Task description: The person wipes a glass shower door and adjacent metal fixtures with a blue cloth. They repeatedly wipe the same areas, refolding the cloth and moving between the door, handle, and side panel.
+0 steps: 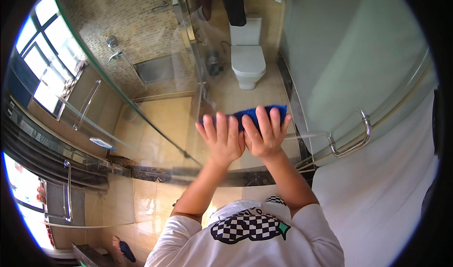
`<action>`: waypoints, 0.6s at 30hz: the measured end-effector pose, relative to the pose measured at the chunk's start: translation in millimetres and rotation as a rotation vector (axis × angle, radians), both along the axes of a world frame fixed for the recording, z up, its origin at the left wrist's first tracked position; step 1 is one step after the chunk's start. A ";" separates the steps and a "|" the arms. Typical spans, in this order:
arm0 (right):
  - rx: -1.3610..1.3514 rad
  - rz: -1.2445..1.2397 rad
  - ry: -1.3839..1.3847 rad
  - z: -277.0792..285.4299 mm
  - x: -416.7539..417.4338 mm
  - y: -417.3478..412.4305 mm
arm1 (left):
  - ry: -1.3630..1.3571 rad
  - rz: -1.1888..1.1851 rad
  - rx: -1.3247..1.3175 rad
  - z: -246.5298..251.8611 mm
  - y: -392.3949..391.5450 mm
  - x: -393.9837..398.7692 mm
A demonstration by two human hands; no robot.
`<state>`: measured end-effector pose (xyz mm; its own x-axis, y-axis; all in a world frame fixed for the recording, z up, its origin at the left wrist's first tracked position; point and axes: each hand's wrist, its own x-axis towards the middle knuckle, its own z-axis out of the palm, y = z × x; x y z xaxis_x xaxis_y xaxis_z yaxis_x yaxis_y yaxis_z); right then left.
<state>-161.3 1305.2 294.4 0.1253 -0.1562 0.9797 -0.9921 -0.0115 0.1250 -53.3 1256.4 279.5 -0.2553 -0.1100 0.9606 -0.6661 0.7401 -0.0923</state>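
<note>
Side by side, my left hand point(222, 139) and my right hand point(263, 134) lie flat with fingers spread on a blue cloth point(269, 112). The cloth is stretched wide under both hands and seems pressed against a clear glass panel point(166, 139) of a shower enclosure. My fingers cover most of it, and its upper edge shows above the fingertips. Both wrists nearly touch. Right of my hands, a chrome door handle point(366, 125) is fixed to the glass.
Through the glass stand a white toilet point(248, 60) and a handheld shower head point(115, 56) by a mosaic wall point(127, 19). Dark trousers point(231, 5) hang above the toilet. A dark stone threshold point(233, 179) curves along the floor. Slippers point(124, 249) lie at lower left; white fabric point(368, 199) is at right.
</note>
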 end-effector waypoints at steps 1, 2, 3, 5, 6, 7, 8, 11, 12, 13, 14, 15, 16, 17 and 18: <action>0.004 0.004 -0.015 18.6 -3.0 2.7 | -0.004 0.008 0.010 16.7 2.0 -4.7; -0.003 -0.006 -0.012 39.8 -7.5 4.2 | 0.016 0.003 0.004 39.3 4.7 -10.4; -0.023 0.006 -0.029 63.0 -13.3 6.5 | 0.041 -0.019 0.011 62.2 7.2 -19.8; -0.094 0.004 -0.050 95.2 -26.4 7.8 | 0.060 -0.010 -0.024 102.0 11.7 -36.6; -0.116 0.001 -0.051 104.3 -33.6 9.5 | 0.068 -0.007 -0.035 114.2 15.8 -44.8; -0.138 -0.001 -0.052 109.4 -40.6 11.6 | 0.077 -0.003 -0.045 120.9 19.2 -52.9; -0.116 0.003 -0.061 108.8 -46.4 16.1 | 0.063 -0.013 -0.027 120.7 22.5 -58.2; -0.075 -0.010 -0.051 72.0 -73.6 28.6 | -0.006 -0.027 0.024 83.9 34.2 -78.6; -0.054 -0.021 -0.035 54.6 -84.0 34.9 | -0.035 -0.047 0.018 65.2 38.4 -85.4; -0.037 -0.026 -0.029 35.7 -93.5 41.6 | -0.042 -0.082 0.005 43.5 42.5 -92.6; -0.056 -0.014 -0.024 15.2 -103.0 43.5 | -0.021 -0.075 0.015 18.3 46.0 -101.2; -0.066 -0.011 -0.020 -3.4 -112.5 47.7 | -0.001 -0.076 0.033 -0.6 51.6 -109.9; -0.040 -0.011 -0.028 -17.4 -121.4 54.2 | -0.041 -0.061 0.063 -8.2 59.0 -114.8; -0.015 -0.011 -0.038 -26.5 -130.5 57.9 | -0.083 -0.046 0.092 -12.3 63.5 -121.1; 0.044 -0.010 -0.048 -27.1 -136.6 63.2 | -0.164 -0.038 0.067 -8.3 64.3 -126.4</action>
<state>-297.8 1368.4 267.3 0.0765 -0.2007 0.9767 -0.9970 -0.0061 0.0768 -179.8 1320.7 271.2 -0.4128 -0.1597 0.8967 -0.6179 0.7724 -0.1469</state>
